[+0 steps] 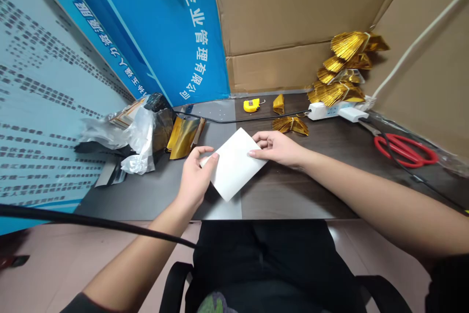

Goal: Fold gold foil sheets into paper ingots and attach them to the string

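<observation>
Both hands hold a white rectangular paper sheet (234,162) just above the dark desk (293,196) — left hand (196,176) fingers clamped on its left corner, right hand (276,148) fingers pinching its right edge.

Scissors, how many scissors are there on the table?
1. The red scissors lie on the table at the far right, past the right hand, near the cardboard wall. Others may be hidden under the plastic bags.

We've free table (293,196) near right; paper (234,164) fills ctr, bags (135,137) block left, scissors (406,149) right, cable (234,119) + gold pile (342,71) far.
</observation>
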